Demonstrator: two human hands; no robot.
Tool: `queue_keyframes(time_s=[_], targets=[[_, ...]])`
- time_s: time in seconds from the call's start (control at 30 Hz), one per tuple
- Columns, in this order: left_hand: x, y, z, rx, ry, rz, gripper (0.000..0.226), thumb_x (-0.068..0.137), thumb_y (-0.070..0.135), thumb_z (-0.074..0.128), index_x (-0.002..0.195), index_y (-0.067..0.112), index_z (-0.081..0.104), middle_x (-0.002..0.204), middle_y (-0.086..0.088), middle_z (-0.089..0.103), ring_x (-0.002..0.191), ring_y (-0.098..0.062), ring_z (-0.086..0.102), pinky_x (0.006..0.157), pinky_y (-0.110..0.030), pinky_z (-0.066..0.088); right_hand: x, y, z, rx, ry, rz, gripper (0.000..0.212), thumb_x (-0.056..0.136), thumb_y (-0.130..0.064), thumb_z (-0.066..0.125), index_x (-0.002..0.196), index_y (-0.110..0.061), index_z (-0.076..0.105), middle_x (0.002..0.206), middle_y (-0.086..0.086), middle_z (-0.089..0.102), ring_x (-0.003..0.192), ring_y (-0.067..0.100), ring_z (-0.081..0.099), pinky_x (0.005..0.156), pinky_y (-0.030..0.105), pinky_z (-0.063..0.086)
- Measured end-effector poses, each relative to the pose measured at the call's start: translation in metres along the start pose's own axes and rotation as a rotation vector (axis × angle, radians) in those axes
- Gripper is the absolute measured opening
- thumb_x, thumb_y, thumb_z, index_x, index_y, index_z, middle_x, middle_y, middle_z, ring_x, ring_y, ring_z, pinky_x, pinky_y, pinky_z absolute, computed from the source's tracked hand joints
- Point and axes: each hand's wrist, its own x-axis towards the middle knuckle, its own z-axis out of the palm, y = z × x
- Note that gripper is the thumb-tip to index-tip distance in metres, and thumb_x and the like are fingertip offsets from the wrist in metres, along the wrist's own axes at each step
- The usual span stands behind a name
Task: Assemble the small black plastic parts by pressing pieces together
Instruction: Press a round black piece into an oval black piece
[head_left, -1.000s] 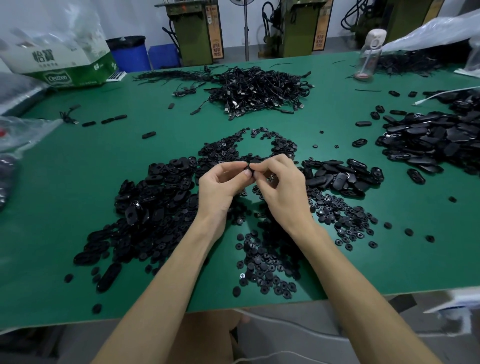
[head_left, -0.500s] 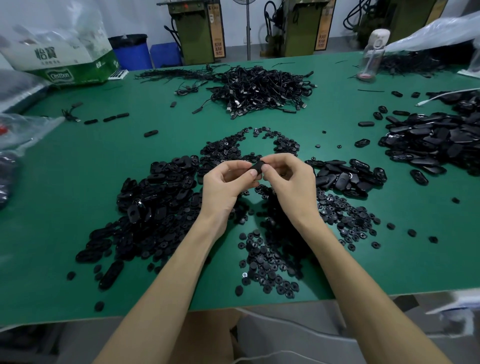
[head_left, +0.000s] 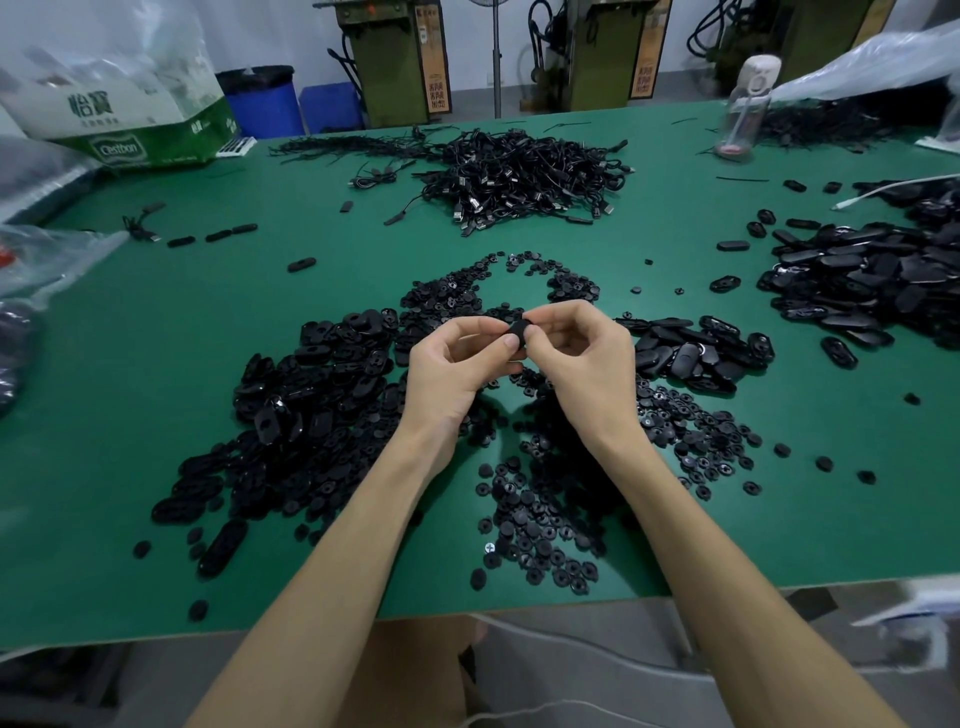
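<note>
Green desk (head_left: 156, 364) strewn with loose pieces (head_left: 311, 415) lies beneath the left grip (head_left: 457, 374) and right grip (head_left: 582, 364), which over the last second have turned the black part (head_left: 519, 331), pinched between both sets of fingertips, into view, so pressing seems underway.

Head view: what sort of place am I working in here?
Most likely a small factory assembly bench: a green table heaped with identical black plastic parts, a pile of black cables at the far side, and green machines standing behind it.
</note>
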Motion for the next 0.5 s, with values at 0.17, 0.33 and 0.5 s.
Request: queue_keyframes(time_s=[0.17, 0.33, 0.5], targets=[[0.0008, -0.0011, -0.0010, 0.011, -0.019, -0.004, 0.015, 0.090, 0.004, 0.076, 0.105, 0.005, 0.072, 0.097, -0.011, 0.079, 0.093, -0.027, 0.077, 0.089, -0.037, 0.061, -0.0024, -0.0022, 0.0008, -0.034, -0.019, -0.020, 0.009, 0.089, -0.007, 0.072, 0.095, -0.013, 0.073, 0.080, -0.002, 0.073, 0.073, 0.008, 0.066, 0.070, 0.023, 0.056], [0.0020, -0.0040, 0.0009, 0.091, 0.011, -0.020, 0.017, 0.084, 0.005, 0.073, 0.099, 0.011, 0.075, 0.096, -0.011, 0.079, 0.092, -0.024, 0.077, 0.083, -0.031, 0.060, -0.0054, -0.0029, 0.0025, -0.131, -0.073, -0.078, 0.010, 0.087, -0.003, 0.072, 0.092, -0.012, 0.073, 0.080, -0.002, 0.069, 0.070, 0.005, 0.060, 0.067, 0.018, 0.050], [0.0041, -0.0056, 0.0005, 0.091, 0.032, -0.059, 0.024, 0.079, 0.004, 0.071, 0.103, 0.005, 0.074, 0.097, -0.012, 0.079, 0.093, -0.024, 0.077, 0.081, -0.028, 0.059, -0.0062, -0.0026, 0.0034, -0.159, -0.089, -0.097, 0.011, 0.087, -0.002, 0.073, 0.090, -0.012, 0.073, 0.081, -0.002, 0.069, 0.072, 0.008, 0.062, 0.068, 0.023, 0.053]])
